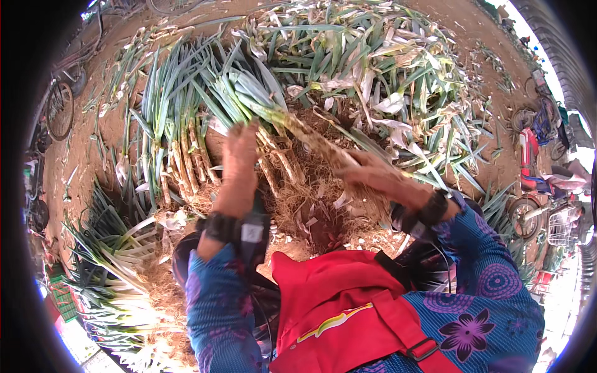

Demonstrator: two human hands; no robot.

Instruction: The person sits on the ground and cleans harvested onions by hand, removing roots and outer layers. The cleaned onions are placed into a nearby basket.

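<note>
My right hand [380, 177] grips a long green onion [310, 133] by its lower stalk, just above the hanging roots. The stalk slants up to the left, its outer skin brown and dirty and its leaves green. My left hand [239, 161] hovers beside the leaf end, blurred; whether its fingers touch the leaves cannot be told. Beneath it lie several more soil-stained green onions [280, 158], roots towards me. Left of these rests a larger bunch of unpeeled green onions [186, 158]. Loose roots and soil [322, 214] cover the ground between my knees.
A broad heap of stripped leaves [373, 60] spreads ahead and to the right. At lower left, green onions with clean white stalks [126, 298] are piled. A bicycle wheel [59, 112] stands far left, a green crate [63, 296] below it, and parked cycles [527, 214] far right.
</note>
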